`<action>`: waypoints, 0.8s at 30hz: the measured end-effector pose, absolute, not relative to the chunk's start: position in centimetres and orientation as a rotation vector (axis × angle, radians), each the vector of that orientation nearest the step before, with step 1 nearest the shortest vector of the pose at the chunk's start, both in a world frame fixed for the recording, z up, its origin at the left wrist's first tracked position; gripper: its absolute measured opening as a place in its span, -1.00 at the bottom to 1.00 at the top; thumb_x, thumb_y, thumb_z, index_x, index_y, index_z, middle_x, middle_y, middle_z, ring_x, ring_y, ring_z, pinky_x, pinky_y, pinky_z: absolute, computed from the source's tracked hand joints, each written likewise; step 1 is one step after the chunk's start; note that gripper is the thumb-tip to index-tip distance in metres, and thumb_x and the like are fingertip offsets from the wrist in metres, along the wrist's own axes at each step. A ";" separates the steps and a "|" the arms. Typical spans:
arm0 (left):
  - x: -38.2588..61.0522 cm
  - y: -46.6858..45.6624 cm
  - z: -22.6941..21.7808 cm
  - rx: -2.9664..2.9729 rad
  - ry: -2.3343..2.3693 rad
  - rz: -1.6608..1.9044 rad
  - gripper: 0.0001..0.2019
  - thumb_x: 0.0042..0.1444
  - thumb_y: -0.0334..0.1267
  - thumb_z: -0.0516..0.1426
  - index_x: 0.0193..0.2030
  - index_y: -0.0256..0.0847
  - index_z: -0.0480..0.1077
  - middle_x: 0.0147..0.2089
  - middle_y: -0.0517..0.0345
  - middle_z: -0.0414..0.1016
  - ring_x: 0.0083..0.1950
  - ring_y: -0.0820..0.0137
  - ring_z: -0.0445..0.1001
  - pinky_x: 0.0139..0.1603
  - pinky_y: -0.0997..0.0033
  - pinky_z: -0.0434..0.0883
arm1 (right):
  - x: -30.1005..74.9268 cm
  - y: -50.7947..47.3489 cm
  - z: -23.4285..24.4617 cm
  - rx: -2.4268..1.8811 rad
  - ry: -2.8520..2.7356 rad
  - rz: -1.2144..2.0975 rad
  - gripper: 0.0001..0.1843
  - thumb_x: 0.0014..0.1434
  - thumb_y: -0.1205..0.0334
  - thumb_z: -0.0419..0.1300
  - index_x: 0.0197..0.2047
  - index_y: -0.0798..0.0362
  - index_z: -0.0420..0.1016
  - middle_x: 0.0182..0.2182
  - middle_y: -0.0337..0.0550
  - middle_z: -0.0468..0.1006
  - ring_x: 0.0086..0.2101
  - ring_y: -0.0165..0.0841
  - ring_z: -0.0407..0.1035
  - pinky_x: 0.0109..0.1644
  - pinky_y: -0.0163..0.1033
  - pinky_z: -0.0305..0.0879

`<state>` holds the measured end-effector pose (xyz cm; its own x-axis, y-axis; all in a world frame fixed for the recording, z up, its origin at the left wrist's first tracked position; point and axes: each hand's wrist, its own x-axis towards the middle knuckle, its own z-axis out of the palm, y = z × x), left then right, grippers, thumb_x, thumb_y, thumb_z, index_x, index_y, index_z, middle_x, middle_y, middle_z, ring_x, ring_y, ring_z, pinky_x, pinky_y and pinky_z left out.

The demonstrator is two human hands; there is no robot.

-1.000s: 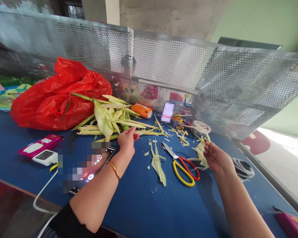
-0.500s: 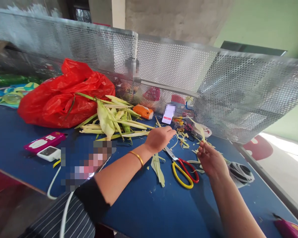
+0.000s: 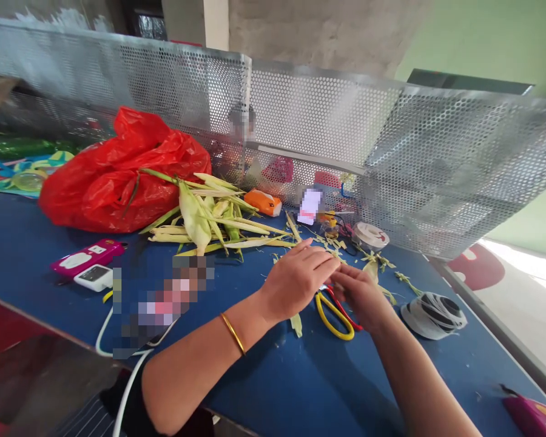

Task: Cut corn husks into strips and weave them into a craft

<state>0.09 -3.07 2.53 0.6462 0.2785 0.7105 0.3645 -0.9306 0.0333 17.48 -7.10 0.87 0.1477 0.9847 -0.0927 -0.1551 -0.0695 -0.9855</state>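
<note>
My left hand (image 3: 300, 276), with a gold bangle on its wrist, meets my right hand (image 3: 361, 294) above the middle of the table. Both hands' fingers are drawn together at the tips, and whatever they pinch is hidden. Just below them lie scissors (image 3: 332, 325) with one yellow and one red handle, their blades covered by my left hand. A pale corn husk piece (image 3: 374, 274) shows behind my right hand. Another husk strip (image 3: 296, 325) lies under my left wrist. To the left is a heap of corn husks (image 3: 227, 227).
A red plastic bag (image 3: 118, 176) stands behind the husks on the blue table (image 3: 273, 376). A phone (image 3: 310, 205), an orange packet (image 3: 262, 203), a tape roll (image 3: 371, 235) and a coil of white strip (image 3: 434, 315) are around. A perforated metal screen (image 3: 309, 115) borders the back.
My right hand has moved left to my left hand, which has come slightly lower. The husk piece that stood up from my right fingers now shows behind that hand.
</note>
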 end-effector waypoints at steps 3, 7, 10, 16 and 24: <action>-0.6 -2.1 1.7 -2.925 -0.700 -0.869 -0.77 0.31 -0.31 0.02 -0.24 -0.23 0.49 -0.32 0.11 0.57 -0.20 0.35 0.52 0.10 0.24 0.32 | 15.7 -7.5 0.6 -1.284 -1.064 1.231 -0.61 -0.13 -0.04 0.44 -0.46 0.12 0.51 -0.55 -0.23 0.53 -0.67 -0.57 0.17 -0.59 -0.39 0.04; -1.4 -0.7 1.0 -3.194 -1.117 -0.959 -0.77 0.30 -0.26 0.04 -0.25 -0.17 0.52 -0.32 0.17 0.59 -0.27 0.40 0.51 -0.27 0.47 0.28 | 15.3 -7.6 0.4 -1.337 -1.091 1.164 -0.50 -0.05 -0.22 0.35 -0.34 0.10 0.54 -0.47 -0.17 0.57 -0.58 -0.47 0.30 -0.48 -0.33 0.19; -1.7 -0.2 1.1 -3.288 -1.371 -1.089 -0.76 0.27 -0.26 0.04 -0.34 -0.18 0.51 -0.45 0.22 0.54 -0.38 0.45 0.46 -0.36 0.50 0.21 | 16.0 -7.6 0.4 -1.366 -1.124 1.053 -0.49 -0.07 -0.20 0.37 -0.26 0.08 0.56 -0.42 -0.16 0.58 -0.51 -0.43 0.34 -0.40 -0.30 0.25; -1.5 -0.4 1.1 -3.340 -1.526 -1.160 -0.76 0.21 -0.18 0.08 -0.36 -0.19 0.53 -0.49 0.25 0.52 -0.43 0.46 0.42 -0.39 0.49 0.17 | 16.1 -7.4 -0.6 -1.438 -1.170 0.846 -0.56 -0.08 -0.15 0.39 -0.38 0.08 0.55 -0.53 -0.21 0.53 -0.54 -0.41 0.32 -0.41 -0.29 0.23; -1.0 0.4 -0.8 -3.358 -1.837 -1.313 -0.81 0.09 -0.28 0.12 -0.48 -0.24 0.51 -0.53 0.22 0.48 -0.49 0.50 0.32 -0.44 0.50 0.16 | 18.1 -7.5 -0.8 -1.724 -1.538 0.596 -0.66 0.16 -0.06 0.13 -0.25 0.04 0.49 -0.42 -0.14 0.56 -0.46 -0.32 0.39 -0.35 -0.24 0.24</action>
<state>-1.00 0.41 -0.75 0.4962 0.8646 0.0789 0.3542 -0.2846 0.8908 18.13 -7.50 -0.84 0.1742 0.9761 0.1302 0.6333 -0.0098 -0.7739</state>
